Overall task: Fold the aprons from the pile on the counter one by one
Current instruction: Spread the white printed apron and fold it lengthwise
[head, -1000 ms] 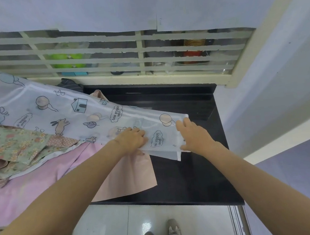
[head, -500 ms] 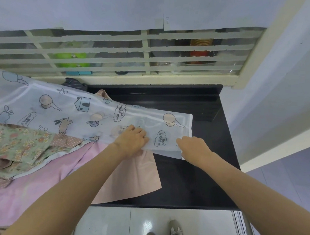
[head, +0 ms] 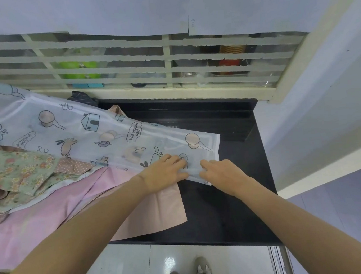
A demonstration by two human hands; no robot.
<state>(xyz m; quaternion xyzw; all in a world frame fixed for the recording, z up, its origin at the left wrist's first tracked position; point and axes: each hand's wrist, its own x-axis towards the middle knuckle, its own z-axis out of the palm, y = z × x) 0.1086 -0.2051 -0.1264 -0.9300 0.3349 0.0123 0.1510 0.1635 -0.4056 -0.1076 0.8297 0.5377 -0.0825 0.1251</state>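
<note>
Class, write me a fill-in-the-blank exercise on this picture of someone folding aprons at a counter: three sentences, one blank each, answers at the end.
1. Both hands grip the near edge of the white ____-printed apron.
2. Under the left hand lies a plain ____ apron.
3. The counter is ____ in colour.

Missing words: cartoon; pink; black

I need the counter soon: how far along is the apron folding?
Early, it seems. Done: no finished folded apron shows in view. In hand: the left hand and right hand both grip the near edge of the white cartoon-print apron, which is still spread out. Left: the floral apron and pink apron lie loose on the black counter.
</note>
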